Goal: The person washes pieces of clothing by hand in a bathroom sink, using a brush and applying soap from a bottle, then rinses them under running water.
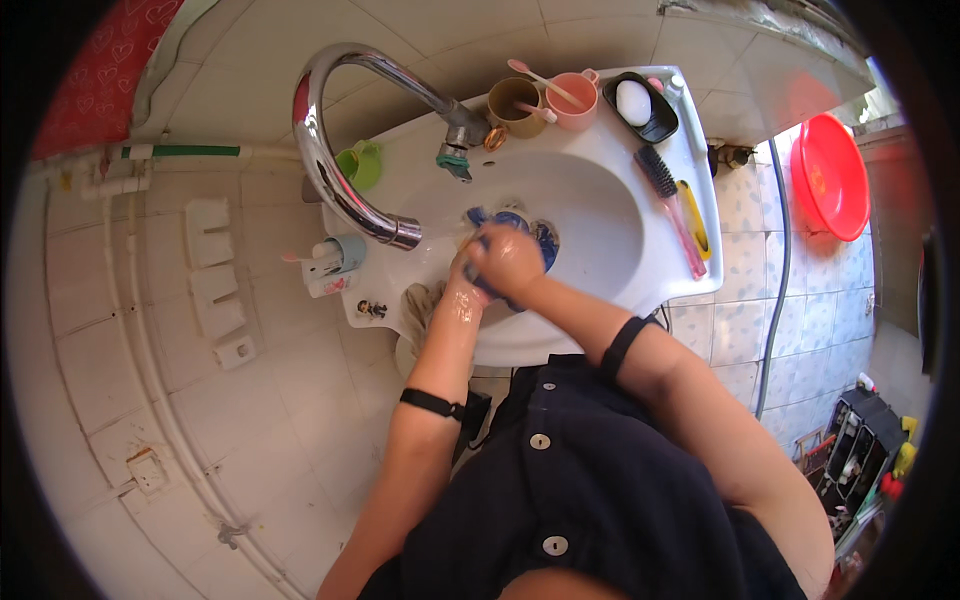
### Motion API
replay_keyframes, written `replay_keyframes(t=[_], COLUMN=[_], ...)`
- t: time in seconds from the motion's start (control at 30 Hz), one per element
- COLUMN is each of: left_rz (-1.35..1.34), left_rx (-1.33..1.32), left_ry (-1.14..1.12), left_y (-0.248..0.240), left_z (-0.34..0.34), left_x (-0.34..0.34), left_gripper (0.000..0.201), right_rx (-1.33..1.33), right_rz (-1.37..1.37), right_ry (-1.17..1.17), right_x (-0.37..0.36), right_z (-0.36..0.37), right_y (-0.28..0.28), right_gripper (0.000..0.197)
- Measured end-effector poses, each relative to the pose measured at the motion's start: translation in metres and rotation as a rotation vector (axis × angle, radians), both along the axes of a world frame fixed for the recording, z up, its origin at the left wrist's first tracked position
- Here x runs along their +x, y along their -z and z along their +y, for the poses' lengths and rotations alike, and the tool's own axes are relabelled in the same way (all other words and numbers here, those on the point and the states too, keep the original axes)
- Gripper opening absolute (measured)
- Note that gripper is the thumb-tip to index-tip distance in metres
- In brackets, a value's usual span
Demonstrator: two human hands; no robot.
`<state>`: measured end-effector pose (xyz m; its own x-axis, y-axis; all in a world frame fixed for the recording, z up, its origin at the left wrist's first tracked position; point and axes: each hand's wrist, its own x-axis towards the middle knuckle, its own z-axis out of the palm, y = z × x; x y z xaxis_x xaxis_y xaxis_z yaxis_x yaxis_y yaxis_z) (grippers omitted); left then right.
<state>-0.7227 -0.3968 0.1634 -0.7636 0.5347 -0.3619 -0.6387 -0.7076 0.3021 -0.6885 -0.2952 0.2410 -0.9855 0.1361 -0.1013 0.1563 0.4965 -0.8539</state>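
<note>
Both my hands are together, low over the white washbasin (610,215), gripping a wet dark blue cloth (546,242). Parts of the cloth stick out past my fingers, and more of it lies down in the bowl. My right hand (512,260) is closed over the cloth and crosses in front of my left. Wet and shiny at the wrist, my left hand (472,278) is closed on the cloth from the left side, its fingers partly hidden. Slight motion blur softens both hands. A curved chrome faucet (325,150) arches over the basin's left side.
Along the rim stand a brown cup (515,118), a pink cup (572,112) and a black soap dish (655,118). A hairbrush (675,205) lies at right. A beige cloth (420,310) hangs on the near-left rim. A red basin (832,178) is farther right.
</note>
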Motion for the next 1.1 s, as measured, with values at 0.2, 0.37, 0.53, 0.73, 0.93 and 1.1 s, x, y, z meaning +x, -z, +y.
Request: replay_keyframes(t=[0.2, 0.37, 0.53, 0.73, 0.93, 1.1], left_rz=[-0.162, 0.511, 0.042, -0.085, -0.604, -0.155], left_rx=[-0.586, -1.499, -0.684, -0.292, -0.540, -0.132], left_ry=[0.168, 0.591, 0.083, 0.063, 0.269, 0.198], left_y=[-0.063, -0.050, -0.042, -0.069, -0.069, -0.066], left_z=[0.004, 0.001, -0.019, -0.015, -0.003, 0.019], left_x=[0.009, 0.029, 0.024, 0.011, 0.013, 0.023], left_gripper=[0.040, 0.060, 0.031, 0.033, 0.065, 0.061], right_rx=[0.053, -0.246, -0.371, -0.115, -0.165, -0.133], right_rz=[-0.252, -0.162, -0.118, -0.059, 0.249, 0.530], right_ry=[0.244, 0.061, -0.119, -0.333, -0.034, -0.284], right_x=[-0.035, -0.020, -0.008, 0.011, 0.009, 0.045], right_z=[0.055, 0.002, 0.035, 0.051, 0.034, -0.004], right_y=[0.045, 0.023, -0.009, 0.050, 0.036, -0.047], right_gripper=[0.032, 0.064, 0.078, 0.084, 0.036, 0.037])
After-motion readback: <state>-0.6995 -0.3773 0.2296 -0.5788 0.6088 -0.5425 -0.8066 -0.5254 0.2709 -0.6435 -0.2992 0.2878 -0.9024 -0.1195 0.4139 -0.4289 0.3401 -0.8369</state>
